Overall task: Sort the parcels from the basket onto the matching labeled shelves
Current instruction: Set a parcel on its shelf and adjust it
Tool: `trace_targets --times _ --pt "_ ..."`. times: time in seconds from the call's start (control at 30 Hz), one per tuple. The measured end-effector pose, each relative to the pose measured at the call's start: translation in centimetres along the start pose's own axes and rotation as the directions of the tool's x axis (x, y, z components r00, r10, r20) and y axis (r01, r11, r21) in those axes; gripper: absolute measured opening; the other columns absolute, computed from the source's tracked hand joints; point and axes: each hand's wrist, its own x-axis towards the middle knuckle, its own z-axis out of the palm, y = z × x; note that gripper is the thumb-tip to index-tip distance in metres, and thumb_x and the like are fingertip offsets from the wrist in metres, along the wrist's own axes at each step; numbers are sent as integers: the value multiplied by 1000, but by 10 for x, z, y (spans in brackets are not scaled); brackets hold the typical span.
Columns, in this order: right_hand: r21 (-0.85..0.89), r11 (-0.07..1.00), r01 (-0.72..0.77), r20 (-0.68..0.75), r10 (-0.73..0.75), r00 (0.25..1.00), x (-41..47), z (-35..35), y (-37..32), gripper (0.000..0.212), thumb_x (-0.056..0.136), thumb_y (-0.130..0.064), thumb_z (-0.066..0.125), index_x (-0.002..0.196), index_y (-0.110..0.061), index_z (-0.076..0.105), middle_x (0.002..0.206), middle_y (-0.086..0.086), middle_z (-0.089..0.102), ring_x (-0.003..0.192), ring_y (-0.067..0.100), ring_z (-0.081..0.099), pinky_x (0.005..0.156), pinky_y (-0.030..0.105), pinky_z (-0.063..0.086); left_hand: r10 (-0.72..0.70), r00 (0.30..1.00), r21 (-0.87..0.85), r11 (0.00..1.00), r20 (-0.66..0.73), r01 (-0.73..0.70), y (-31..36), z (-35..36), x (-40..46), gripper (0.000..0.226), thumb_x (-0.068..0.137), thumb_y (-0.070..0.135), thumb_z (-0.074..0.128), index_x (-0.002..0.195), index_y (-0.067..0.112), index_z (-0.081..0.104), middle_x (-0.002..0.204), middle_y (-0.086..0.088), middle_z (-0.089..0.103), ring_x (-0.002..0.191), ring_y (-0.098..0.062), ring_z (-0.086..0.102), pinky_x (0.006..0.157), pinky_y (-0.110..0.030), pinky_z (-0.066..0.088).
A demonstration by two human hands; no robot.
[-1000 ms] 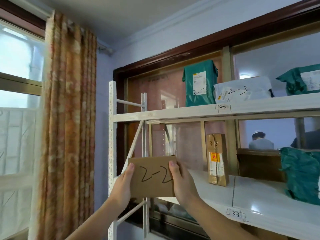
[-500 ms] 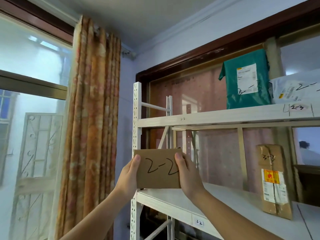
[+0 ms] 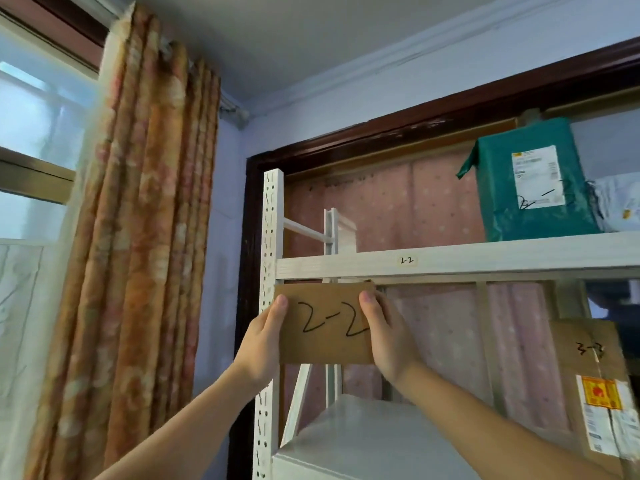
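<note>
A flat brown cardboard parcel (image 3: 325, 323) with "2-2" written on it is held up in front of the white shelf rack. My left hand (image 3: 263, 344) grips its left edge and my right hand (image 3: 388, 337) grips its right edge, thumbs on the front. The parcel's top edge sits just under the upper shelf beam (image 3: 450, 263), left of the small "2-2" label (image 3: 406, 260) on that beam. The basket is out of view.
A green wrapped parcel (image 3: 530, 181) stands on the upper shelf at right, a white parcel (image 3: 620, 202) beside it. A tall brown box marked "3-3" (image 3: 595, 393) stands on the lower shelf (image 3: 363, 441). The rack's upright post (image 3: 272, 271) and a curtain (image 3: 138, 237) are at left.
Both hands have raised the parcel up toward the upper shelf beam. The view has shifted left and upward, so the "2-2" shelf label has come into sight.
</note>
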Motion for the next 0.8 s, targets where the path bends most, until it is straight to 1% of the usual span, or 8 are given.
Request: trace_targets --times 0.07,0.2,0.27,0.43,0.53,0.6,0.7,0.8 --pt "-67 997 32 -42 -35 998 23 9 -14 43 101 -60 42 122 -28 61 107 -9 70 97 5 66 66 12 47 45 998 -6 999 36 -45 11 -12 27 46 97 62 31 116 33 61 114 3 69 105 -12 65 66 -15 53" --pt "-210 973 99 -102 -123 987 77 18 -43 43 100 -61 41 119 -29 62 105 -12 67 100 4 61 82 25 47 112 992 -63 992 63 -108 36 -24 81 71 83 77 37 124 26 64 117 -4 71 109 -25 69 84 -46 61" --pt "-281 949 142 -96 -174 980 103 18 -57 44 100 -62 40 117 -27 60 103 -13 64 95 0 57 81 25 44 148 986 -83 986 73 -141 47 -25 105 76 81 80 39 126 24 64 117 -6 72 110 -29 69 93 -54 58" --pt "-349 913 210 -63 -246 967 157 15 -69 46 101 -62 37 127 -28 53 119 -8 58 114 13 50 98 33 32 233 968 -69 971 93 -228 64 -23 160 62 96 72 27 129 28 58 122 -4 67 113 -25 64 102 -50 53" --pt "-375 905 199 -9 -218 976 180 8 -65 44 101 -62 37 130 -31 45 128 -5 53 122 16 47 102 35 32 249 960 -62 968 126 -243 61 -19 184 54 98 69 25 125 34 56 122 1 64 116 -21 61 104 -43 46" --pt "-380 911 159 26 -161 987 194 6 -61 45 100 -64 38 131 -31 38 135 -3 50 125 17 46 110 40 33 248 961 -68 968 123 -241 56 -18 197 63 92 75 28 130 32 55 124 3 64 119 -20 59 109 -43 42" --pt "-391 917 74 80 -46 996 214 8 -57 72 89 -76 47 140 -28 27 143 2 50 129 23 49 116 52 35 239 966 -83 969 99 -231 42 -21 221 65 92 76 31 130 31 58 127 1 65 120 -22 60 112 -47 41" --pt "-408 912 36 142 25 990 230 7 -49 67 93 -67 53 142 -36 20 144 3 46 129 24 48 113 46 35 228 970 -39 974 90 -225 30 -24 241 58 99 70 29 125 29 61 123 -1 67 117 -23 61 110 -46 43"
